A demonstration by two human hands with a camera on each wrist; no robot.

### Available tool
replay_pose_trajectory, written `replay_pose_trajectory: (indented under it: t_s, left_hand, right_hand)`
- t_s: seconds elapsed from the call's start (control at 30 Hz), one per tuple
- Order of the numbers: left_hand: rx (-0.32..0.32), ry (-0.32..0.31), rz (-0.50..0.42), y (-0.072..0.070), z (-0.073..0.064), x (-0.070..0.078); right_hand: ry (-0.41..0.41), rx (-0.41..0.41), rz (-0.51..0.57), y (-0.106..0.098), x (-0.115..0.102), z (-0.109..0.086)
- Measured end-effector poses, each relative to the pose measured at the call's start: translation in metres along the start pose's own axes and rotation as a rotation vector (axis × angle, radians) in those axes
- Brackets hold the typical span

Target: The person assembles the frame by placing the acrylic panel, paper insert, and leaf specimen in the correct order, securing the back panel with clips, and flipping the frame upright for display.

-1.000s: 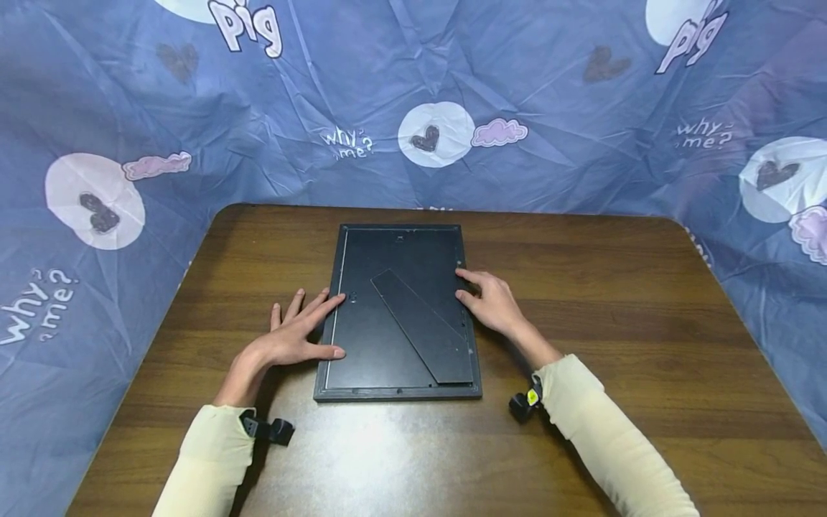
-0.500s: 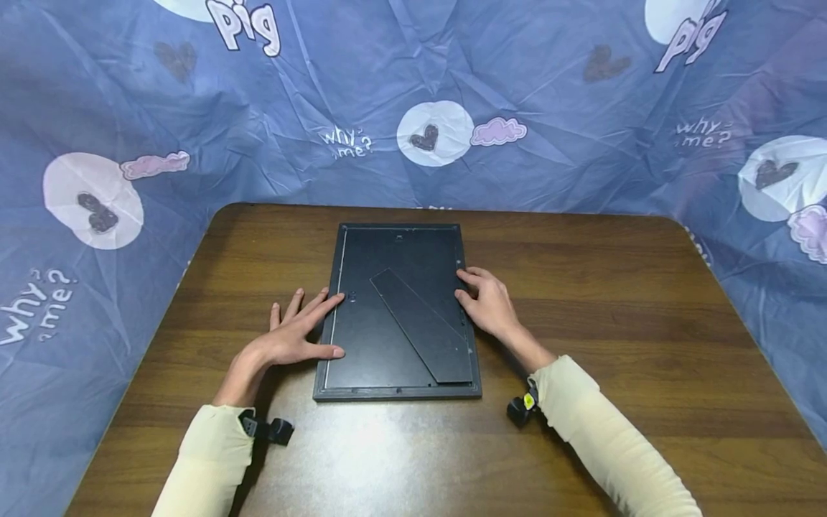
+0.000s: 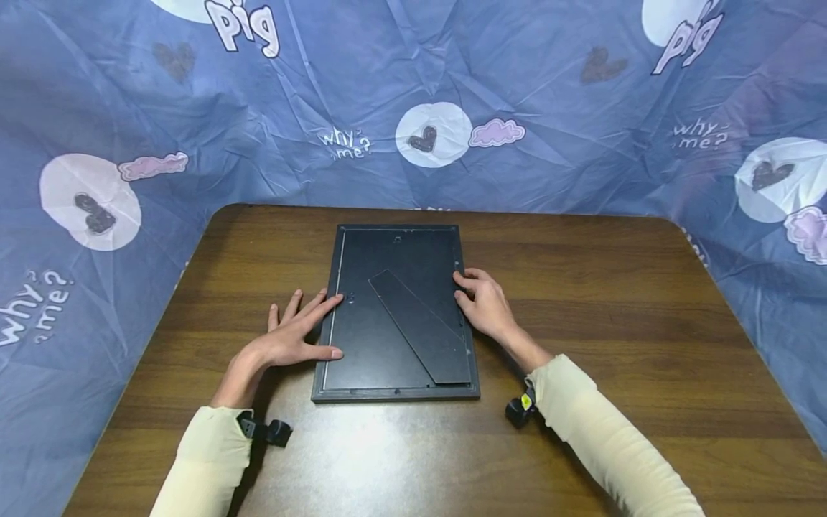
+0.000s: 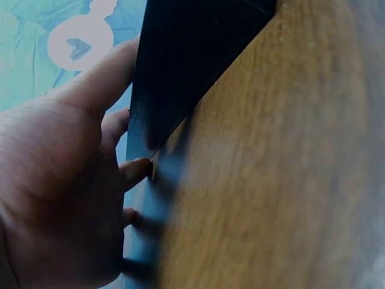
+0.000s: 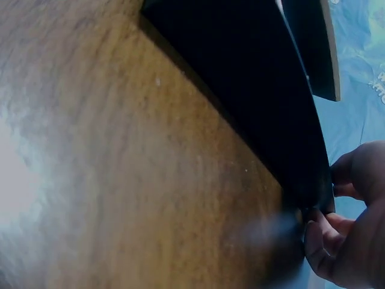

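Observation:
A black picture frame [image 3: 368,345] lies back side up on the wooden table, its slanted easel leg [image 3: 423,334] flat against the backing in the head view. My left hand [image 3: 288,343] is at the left edge with spread, straight fingers; thumb and index fingertip rest on the frame, the other fingers beside it. At the right edge, my right hand [image 3: 486,301] grips the border with curled fingers, thumb and index tip over the rim. The right wrist view shows the frame's dark side [image 5: 252,90] and the leg's end [image 5: 316,60] standing slightly proud. Small metal hangers dot the backing.
The brown wooden table [image 3: 601,309] extends around the frame, with a bright glare patch in front. A blue printed cloth [image 3: 549,79] hangs behind and along both sides. Each wrist carries a small black camera [image 3: 278,433] on a strap.
My right hand has shifted slightly along the frame's right edge, and its fingers look more curled. The left hand and the frame stay in place.

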State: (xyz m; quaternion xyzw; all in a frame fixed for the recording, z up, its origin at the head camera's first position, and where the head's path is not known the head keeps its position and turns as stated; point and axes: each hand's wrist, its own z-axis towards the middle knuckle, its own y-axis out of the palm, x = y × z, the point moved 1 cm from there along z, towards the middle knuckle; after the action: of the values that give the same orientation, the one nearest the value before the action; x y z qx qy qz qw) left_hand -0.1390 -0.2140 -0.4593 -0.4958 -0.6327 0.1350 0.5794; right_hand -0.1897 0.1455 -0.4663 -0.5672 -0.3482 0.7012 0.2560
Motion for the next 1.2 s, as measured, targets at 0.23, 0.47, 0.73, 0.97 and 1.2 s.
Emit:
replay_pose_trajectory:
  t_s: [0.23,0.47,0.73,0.97,1.2]
  left_hand:
    - [0.002,0.006,-0.005,0.000,0.000,-0.001]
    - [-0.006,0.003,-0.002,0.001,-0.001,-0.003]
    - [0.006,0.010,0.001,0.001,0.001,-0.003]
    - [0.002,0.005,-0.006,-0.001,0.001,-0.003]
    - [-0.001,0.000,-0.003,0.000,0.000,-0.001]
  right_hand:
    - [0.006,-0.014,-0.117,0.000,-0.003,-0.001]
    - [-0.085,0.001,-0.218,0.002,-0.001,-0.005]
    - [-0.315,0.156,-0.313,0.008,-0.001,-0.009]
    - [-0.281,0.161,-0.308,0.007,-0.005,-0.012]
    - [-0.270,0.159,-0.284,0.006,-0.008,-0.014]
